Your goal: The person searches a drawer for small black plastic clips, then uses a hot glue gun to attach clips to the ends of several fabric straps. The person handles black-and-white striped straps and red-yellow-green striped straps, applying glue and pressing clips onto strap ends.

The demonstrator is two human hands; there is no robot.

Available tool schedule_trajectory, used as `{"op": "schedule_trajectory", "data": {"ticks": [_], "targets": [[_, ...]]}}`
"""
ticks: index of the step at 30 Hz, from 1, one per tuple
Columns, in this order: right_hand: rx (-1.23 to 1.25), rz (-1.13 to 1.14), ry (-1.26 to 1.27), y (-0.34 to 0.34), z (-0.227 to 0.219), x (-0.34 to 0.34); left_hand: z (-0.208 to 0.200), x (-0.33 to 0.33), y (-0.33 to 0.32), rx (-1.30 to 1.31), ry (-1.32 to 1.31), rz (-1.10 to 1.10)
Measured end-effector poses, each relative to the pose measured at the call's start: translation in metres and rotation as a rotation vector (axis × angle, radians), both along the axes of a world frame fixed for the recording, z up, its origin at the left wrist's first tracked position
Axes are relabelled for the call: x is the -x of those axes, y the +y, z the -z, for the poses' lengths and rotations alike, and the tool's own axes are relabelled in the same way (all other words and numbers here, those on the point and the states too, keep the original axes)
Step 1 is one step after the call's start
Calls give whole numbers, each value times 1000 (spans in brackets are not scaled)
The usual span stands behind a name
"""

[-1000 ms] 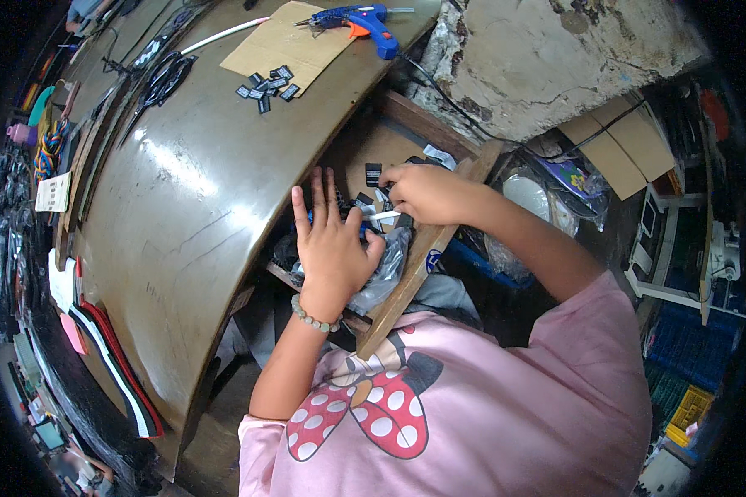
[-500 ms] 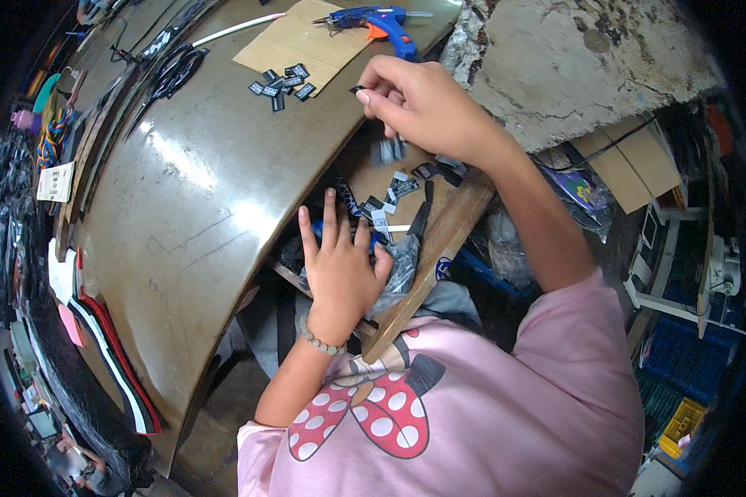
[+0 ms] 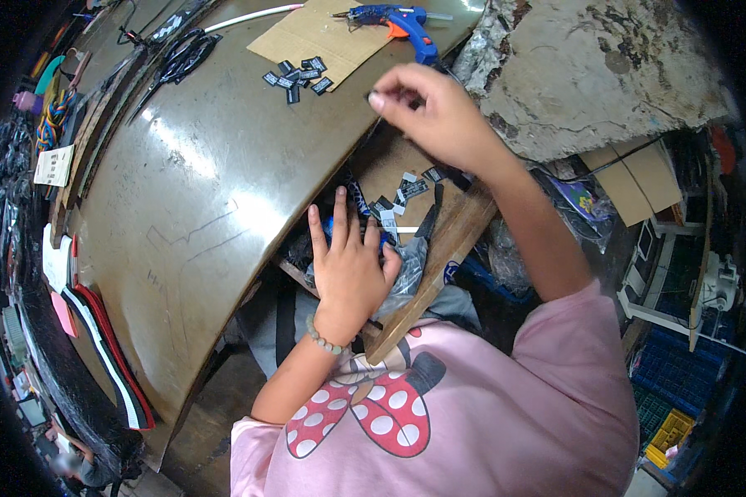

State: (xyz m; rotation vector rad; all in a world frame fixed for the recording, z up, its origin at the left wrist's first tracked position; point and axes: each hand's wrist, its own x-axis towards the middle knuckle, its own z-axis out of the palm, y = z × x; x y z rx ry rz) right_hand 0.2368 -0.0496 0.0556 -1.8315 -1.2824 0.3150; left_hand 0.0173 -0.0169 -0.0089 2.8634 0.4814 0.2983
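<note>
Right hand (image 3: 439,116) pinches a small black tag (image 3: 371,93) above the counter (image 3: 191,207), left hand (image 3: 352,265) rests flat in the drawer (image 3: 439,248); a loose pinch could drop it.

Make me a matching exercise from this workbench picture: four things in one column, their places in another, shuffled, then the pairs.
1. glue gun
2. scissors
3. left hand
4. small black labels

A. on the bench's far left part
B. on the cardboard sheet edge
C. at the top, right of the cardboard sheet
D. flat in the open drawer

Pairs: 1-C, 2-A, 3-D, 4-B
</note>
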Motion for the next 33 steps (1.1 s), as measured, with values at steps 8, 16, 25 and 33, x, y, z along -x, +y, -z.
{"op": "schedule_trajectory", "data": {"ticks": [8,16,25,33], "targets": [[134,-71,128,5,-23,10,2,1,1,-70,57,1],[479,-59,81,-50,-12,8,1,0,1,4,37,9],[55,14,197,17,-44,-4,2,-5,-2,-15,24,-9],[-106,109,24,-55,-17,17,-37,30,2,160,-106,113]]}}
